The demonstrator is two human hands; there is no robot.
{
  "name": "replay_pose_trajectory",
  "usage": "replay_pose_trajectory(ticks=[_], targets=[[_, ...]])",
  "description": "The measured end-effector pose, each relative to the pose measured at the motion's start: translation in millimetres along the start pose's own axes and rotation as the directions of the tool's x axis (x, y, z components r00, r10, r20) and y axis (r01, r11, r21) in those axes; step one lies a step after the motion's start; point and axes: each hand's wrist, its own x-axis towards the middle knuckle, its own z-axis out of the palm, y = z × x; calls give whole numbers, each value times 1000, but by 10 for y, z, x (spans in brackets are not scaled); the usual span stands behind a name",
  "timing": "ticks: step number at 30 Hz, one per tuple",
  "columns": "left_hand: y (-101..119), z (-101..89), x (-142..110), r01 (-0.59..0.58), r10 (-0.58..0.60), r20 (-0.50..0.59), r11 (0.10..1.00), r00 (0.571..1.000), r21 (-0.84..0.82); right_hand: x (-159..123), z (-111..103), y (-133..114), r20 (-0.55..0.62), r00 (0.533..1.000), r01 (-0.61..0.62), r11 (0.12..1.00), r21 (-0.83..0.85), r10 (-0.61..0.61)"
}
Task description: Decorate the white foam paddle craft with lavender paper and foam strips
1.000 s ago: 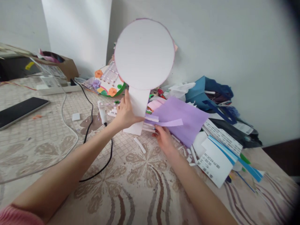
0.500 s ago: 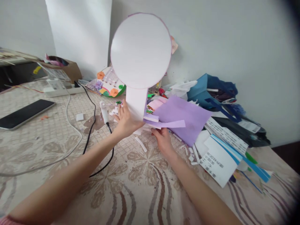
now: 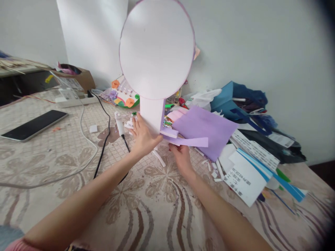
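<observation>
In the head view, a white paper fan cutout (image 3: 156, 52) is held upright above the patterned tablecloth (image 3: 146, 209); its large round disc fills the twelve o'clock part of the frame, and its narrow stem (image 3: 153, 113) runs down toward the centre. The stem is gripped near its lower end by the left hand (image 3: 142, 137), whose thumb and fingers are wrapped around it from the nine o'clock side. Just at the four o'clock side of that hand the right hand (image 3: 181, 157) is seen, its fingers pinched on a lilac paper strip (image 3: 190, 142) that projects toward three o'clock from the foot of the stem. Behind the strip a lilac paper sheet (image 3: 204, 129) is spread on the cloth. Further toward three o'clock a blue bag (image 3: 227, 99) is slumped against the wall, and printed booklets (image 3: 244, 176) are fanned out at four o'clock. A black cable (image 3: 107, 136) is trailed across the cloth at nine o'clock of the left hand, beside a white glue stick (image 3: 119, 122). A dark tablet (image 3: 32, 124) is laid flat far toward nine o'clock, and a flowered paper craft (image 3: 122, 96) is set at eleven o'clock near the wall.
</observation>
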Motion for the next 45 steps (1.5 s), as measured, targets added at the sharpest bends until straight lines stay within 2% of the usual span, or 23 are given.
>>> replay_pose_trajectory(ticks=[8,14,20,24,26,30,32,34,37,40,42,45], targets=[[-30,-5,-26,29,-29,-5,1000,1000,-3,-52,44,-73,17,998,55,998,-37,-54],[-40,8,-24,13,-16,-31,995,999,-103,-75,56,-56,37,997,63,998,-27,-62],[-127,79,1,-80,69,-100,990,993,-115,-98,47,-69,55,995,84,994,-76,-80],[-153,82,18,-114,105,-104,990,989,-81,-111,65,-112,73,992,103,994,-28,-101],[-152,58,29,-101,93,-98,991,991,-84,-125,66,-115,44,996,77,997,-4,-77],[-155,2,53,-79,71,-83,992,994,-102,-229,33,-115,-94,995,22,999,-30,-25],[-169,-7,60,-92,82,-91,989,992,-112,-330,15,-141,-48,998,31,995,-96,-36],[-188,2,61,-106,91,-115,986,989,-126,-437,7,-194,86,994,82,977,-198,-66],[-206,30,54,-117,96,-139,982,986,-146,-535,11,-305,288,947,257,876,-407,-144],[-199,55,42,-105,88,-126,985,988,-137,-519,25,-404,367,898,428,678,-598,-243],[-187,72,33,-102,87,-123,987,989,-123,-471,40,-443,381,885,465,538,-703,-267],[-169,89,18,-119,103,-137,986,985,-121,-404,78,-458,390,894,447,365,-817,-222]])
